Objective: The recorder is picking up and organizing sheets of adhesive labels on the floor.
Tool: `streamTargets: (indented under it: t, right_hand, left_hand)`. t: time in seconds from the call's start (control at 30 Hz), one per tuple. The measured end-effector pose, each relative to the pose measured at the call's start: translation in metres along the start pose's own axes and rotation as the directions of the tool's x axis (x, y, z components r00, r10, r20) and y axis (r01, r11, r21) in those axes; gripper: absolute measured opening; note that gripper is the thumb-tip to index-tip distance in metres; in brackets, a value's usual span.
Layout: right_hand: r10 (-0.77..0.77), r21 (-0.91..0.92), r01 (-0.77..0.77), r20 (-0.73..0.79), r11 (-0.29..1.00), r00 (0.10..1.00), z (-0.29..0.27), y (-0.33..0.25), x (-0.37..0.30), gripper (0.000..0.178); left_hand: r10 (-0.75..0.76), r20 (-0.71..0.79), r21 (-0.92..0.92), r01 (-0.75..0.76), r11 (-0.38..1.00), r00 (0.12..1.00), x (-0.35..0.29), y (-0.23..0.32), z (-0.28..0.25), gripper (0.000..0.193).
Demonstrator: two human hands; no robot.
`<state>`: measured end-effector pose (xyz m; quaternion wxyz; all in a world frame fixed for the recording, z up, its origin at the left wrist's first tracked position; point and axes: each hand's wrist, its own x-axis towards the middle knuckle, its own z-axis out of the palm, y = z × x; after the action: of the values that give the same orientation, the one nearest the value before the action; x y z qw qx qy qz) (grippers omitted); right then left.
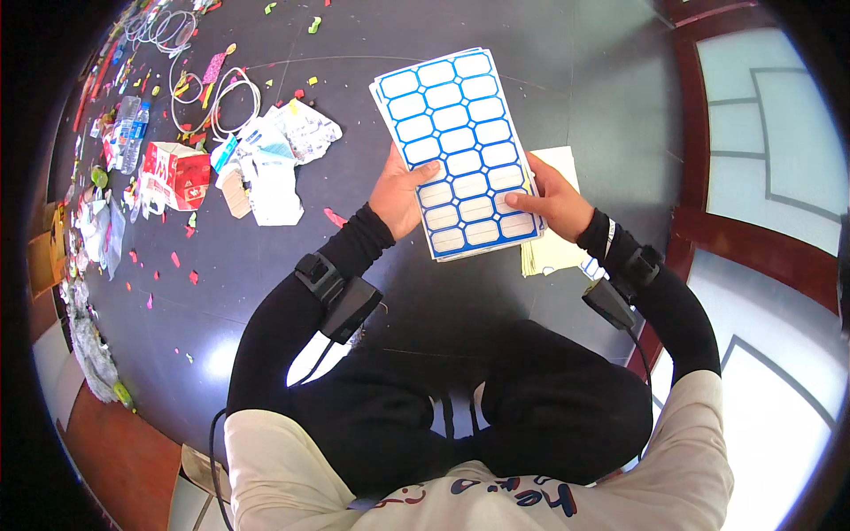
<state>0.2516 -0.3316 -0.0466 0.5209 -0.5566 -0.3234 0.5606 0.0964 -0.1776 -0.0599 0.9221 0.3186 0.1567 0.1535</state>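
Blue-bordered label sheets (465, 133) show upper-middle in my remote feed, held above the dark floor (274, 265). I see the left hand (398, 199) gripping their left edge, the right hand (567, 208) their lower right (both thumbs on top). Yellowish papers (551, 252) lie behind the right hand.

White label sheets (460, 150) bear a grid of blue-outlined, rounded boxes. Past the sheets' right edge — pale yellow paper (560, 164). To the sheets' left: a red-and-white carton (190, 181), white paper (314, 137) and a clear bottle (136, 134) with a blue label. The floor (611, 115) beneath the sheets is dark grey; right of them, white panels (735, 137) carry grey lines.
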Motion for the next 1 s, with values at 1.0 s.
streamTargets:
  t: [1.0]
  right_hand:
    - [0.136, 0.152, -0.153, 0.112, 0.977, 0.984, 0.001, 0.019, 0.019, 0.048]
  left_hand:
    - [0.127, 0.086, -0.246, -0.102, 0.964, 0.988, 0.057, 0.048, -0.026, 0.024]
